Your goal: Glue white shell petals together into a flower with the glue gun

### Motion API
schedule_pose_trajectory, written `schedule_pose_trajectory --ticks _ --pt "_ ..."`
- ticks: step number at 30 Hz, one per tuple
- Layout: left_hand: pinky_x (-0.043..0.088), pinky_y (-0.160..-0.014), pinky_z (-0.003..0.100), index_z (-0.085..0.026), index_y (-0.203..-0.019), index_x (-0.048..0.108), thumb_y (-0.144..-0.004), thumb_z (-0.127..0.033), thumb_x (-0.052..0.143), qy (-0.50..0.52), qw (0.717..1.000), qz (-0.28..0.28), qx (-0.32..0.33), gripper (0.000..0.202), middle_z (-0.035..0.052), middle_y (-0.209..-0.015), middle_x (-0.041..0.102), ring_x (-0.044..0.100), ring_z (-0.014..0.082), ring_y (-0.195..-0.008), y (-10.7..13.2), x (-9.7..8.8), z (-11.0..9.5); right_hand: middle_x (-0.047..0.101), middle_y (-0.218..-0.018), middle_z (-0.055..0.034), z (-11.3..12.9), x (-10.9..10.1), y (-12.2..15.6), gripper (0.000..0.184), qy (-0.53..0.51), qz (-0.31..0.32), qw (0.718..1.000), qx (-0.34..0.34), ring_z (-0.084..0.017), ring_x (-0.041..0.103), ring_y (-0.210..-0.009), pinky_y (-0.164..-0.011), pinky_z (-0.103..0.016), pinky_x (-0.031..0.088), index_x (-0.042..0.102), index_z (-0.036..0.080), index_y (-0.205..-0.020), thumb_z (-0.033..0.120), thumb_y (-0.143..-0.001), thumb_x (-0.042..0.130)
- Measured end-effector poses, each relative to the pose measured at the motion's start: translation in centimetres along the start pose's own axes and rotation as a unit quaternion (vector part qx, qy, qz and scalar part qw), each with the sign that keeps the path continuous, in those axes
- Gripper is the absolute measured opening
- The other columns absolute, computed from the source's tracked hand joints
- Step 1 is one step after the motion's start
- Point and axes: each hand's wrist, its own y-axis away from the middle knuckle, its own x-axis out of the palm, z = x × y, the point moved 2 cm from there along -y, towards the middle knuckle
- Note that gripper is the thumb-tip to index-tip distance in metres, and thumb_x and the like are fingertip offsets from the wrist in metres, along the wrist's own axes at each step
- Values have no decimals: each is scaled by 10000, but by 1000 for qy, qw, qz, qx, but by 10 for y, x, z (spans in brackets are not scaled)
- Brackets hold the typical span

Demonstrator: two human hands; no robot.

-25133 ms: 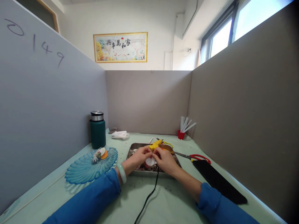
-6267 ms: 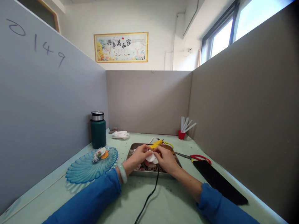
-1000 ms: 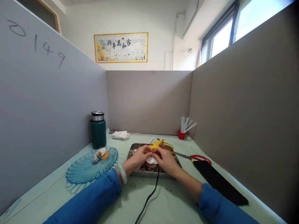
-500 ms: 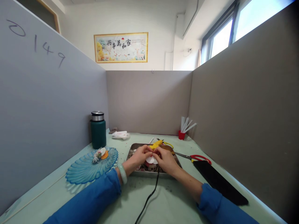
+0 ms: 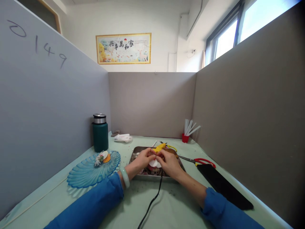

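Observation:
Over a metal tray (image 5: 135, 175) of small shells and bits, my left hand (image 5: 142, 159) and my right hand (image 5: 169, 163) meet fingertip to fingertip. Both pinch a small white shell piece (image 5: 153, 163) with some red under it. The fingers of each hand are closed on it. A yellow glue gun (image 5: 159, 147) lies at the tray's far edge, just behind my fingers, and its black cord (image 5: 150, 203) runs toward me across the green table cover.
A blue glass shell-shaped plate (image 5: 88, 173) with a small shell figure (image 5: 101, 158) lies left. A green flask (image 5: 100, 132) stands behind it. Red-handled scissors (image 5: 201, 161), a black flat case (image 5: 222, 186) and a red cup of white sticks (image 5: 187, 132) are right. Partition walls enclose three sides.
Almost nothing has moved; my fingers have shifted slightly on the white shell piece, which stays held over the tray.

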Motion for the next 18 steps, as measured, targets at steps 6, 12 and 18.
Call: schedule_pose_trajectory --ticks 6,12,18 --pt "396 -509 195 -127 -870 517 -694 -314 569 -7 1000 5 -4 262 13 -704 559 516 106 -597 0 -1 2 621 -717 -4 -1 0 0 148 3 -1 1000 4 -131 541 -656 -590 -208 343 579 202 -782 295 -800 465" --pt "414 -496 208 -132 -903 508 -698 -306 564 -2 1000 12 -13 274 28 -733 563 527 119 -609 1 -1 3 622 -725 -4 -1 -1 -1 134 1 -1 1000 4 -130 539 -664 -586 -206 338 577 201 -782 284 -793 472" --pt "428 -519 215 -133 -907 503 -691 -263 564 1 1000 12 -2 259 31 -750 564 529 120 -630 -1 -1 7 622 -718 -5 0 0 0 135 3 0 1000 9 -129 535 -655 -588 -208 336 579 196 -781 279 -790 472"
